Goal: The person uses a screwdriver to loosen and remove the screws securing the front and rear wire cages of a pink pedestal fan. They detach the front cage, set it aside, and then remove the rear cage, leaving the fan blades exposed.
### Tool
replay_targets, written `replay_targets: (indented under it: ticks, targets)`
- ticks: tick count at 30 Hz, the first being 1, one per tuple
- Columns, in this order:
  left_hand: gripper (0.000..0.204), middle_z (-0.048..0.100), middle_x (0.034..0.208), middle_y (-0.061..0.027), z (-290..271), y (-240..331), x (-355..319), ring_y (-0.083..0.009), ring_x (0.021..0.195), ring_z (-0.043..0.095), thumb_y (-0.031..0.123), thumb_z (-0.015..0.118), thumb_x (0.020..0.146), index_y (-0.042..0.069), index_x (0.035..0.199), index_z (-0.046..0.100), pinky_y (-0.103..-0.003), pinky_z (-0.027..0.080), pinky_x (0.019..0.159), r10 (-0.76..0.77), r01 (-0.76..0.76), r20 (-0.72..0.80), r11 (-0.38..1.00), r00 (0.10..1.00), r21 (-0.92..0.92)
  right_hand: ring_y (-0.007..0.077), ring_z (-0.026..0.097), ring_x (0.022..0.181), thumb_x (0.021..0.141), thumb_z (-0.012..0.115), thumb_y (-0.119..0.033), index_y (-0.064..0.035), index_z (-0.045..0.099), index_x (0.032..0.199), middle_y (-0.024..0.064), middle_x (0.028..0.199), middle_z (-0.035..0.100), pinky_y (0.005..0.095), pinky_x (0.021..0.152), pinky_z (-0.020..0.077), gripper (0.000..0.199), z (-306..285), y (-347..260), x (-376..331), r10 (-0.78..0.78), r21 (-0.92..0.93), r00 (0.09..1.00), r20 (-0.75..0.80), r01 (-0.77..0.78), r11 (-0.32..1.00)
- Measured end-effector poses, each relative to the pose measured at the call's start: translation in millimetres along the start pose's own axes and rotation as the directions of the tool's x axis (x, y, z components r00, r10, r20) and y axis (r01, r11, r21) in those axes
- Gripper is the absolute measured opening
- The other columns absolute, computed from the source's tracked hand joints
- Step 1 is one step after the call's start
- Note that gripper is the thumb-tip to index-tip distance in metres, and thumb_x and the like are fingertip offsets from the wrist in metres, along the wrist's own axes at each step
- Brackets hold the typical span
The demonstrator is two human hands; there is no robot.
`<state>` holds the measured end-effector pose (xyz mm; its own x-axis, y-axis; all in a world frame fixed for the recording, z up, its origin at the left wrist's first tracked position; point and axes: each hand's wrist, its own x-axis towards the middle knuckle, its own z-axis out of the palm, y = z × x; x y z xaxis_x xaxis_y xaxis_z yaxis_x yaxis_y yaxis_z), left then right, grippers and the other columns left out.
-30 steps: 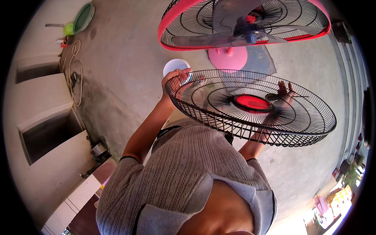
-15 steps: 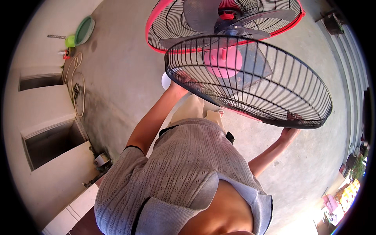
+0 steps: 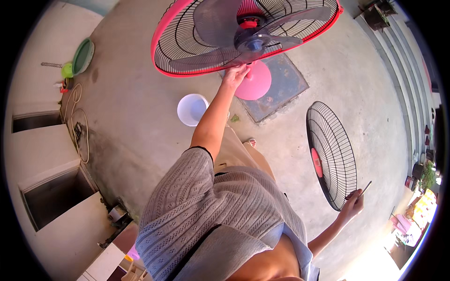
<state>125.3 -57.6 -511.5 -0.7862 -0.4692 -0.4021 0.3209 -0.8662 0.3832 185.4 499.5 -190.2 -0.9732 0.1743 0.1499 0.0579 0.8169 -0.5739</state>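
A standing fan with a pink rim, dark translucent blades (image 3: 215,21) and a pink round base (image 3: 257,86) stands ahead of me, its front uncovered. My left hand (image 3: 236,76) reaches up to it and is closed on it just below the lower rim, by the stand. Out to the right, my right hand (image 3: 352,206) grips the lower edge of the black wire fan grille (image 3: 338,157), which has a pink disc at its centre. From the same hand sticks out a thin rod-like tool (image 3: 365,188), its kind unclear.
The fan base rests on a dark square slab (image 3: 286,86) in the concrete floor. A white bucket (image 3: 191,110) stands left of it. Along the left wall are a hose (image 3: 75,117) and a green basin (image 3: 84,57). Steps (image 3: 393,70) run along the right.
The grille has swung away from the fan to my lower right, now in my right hand only. My left hand has let go of it and taken hold of the fan.
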Motion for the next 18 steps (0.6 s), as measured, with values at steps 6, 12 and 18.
replay_targets:
  ticks: [6,12,18]
  targets:
    - [0.013,0.062,0.108,-0.0179,-7,-20,-9,-0.0330,0.102,0.063,-0.004,0.056,0.090,-0.006,0.103,0.054,-0.052,0.050,0.101,0.158,-0.159,-0.037,0.987,0.987,-0.031,0.0265,0.062,0.067,0.099,0.043,-0.040,-0.0070,0.061,0.079,0.0066,0.070,0.063,0.0421,0.058,0.0437,0.043,2,58,-24,0.089,-0.564,0.989,-0.115,-0.138,0.814]
    - [0.012,0.063,0.095,-0.0143,12,-29,-17,-0.0285,0.087,0.067,-0.008,0.062,0.085,-0.004,0.093,0.054,-0.053,0.058,0.087,0.329,-0.323,-0.277,0.944,0.903,0.069,0.0280,0.062,0.066,0.099,0.039,-0.045,-0.0081,0.062,0.080,0.0065,0.070,0.064,0.0453,0.058,0.0441,0.048,-18,97,-47,0.282,-0.539,0.936,-0.211,-0.352,0.765]
    - [0.012,0.062,0.094,-0.0165,26,-25,-16,-0.0294,0.079,0.067,-0.009,0.061,0.084,-0.006,0.092,0.052,-0.050,0.062,0.078,0.351,-0.320,-0.419,0.936,0.837,0.145,0.0146,0.050,0.048,0.099,0.045,-0.041,-0.0052,0.055,0.066,0.0020,0.051,0.049,0.0342,0.048,0.0398,0.049,2,102,-67,0.335,-0.259,0.917,-0.217,-0.385,0.886]
